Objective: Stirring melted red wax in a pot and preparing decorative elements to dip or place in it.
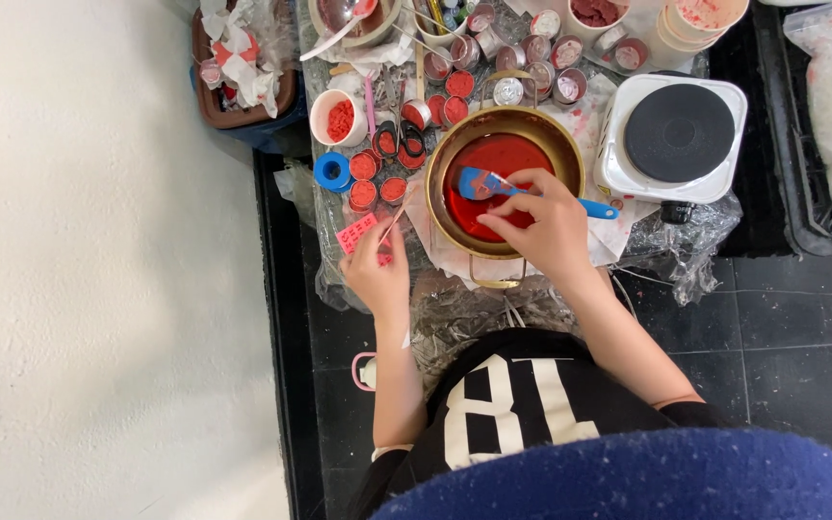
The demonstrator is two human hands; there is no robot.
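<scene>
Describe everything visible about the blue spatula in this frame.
The blue spatula has a flat blue blade, smeared red, and a slim blue handle that looks like plastic or silicone. It lies tilted across the brass-coloured pot, blade dipped in the red liquid. The right hand grips its handle; the handle's end pokes out past the pot's right rim.

Pretty cramped table (455,313) here. The brass pot (505,183) hogs the middle, with the hot plate (671,135) just to its right, so there's no gap there. Left of the pot, little red-filled tins (375,179), scissors (399,140) and a blue tape roll (332,171) crowd things. The far edge is jammed with more tins and cups. Only the near strip, covered in crinkled plastic, looks passable.
</scene>
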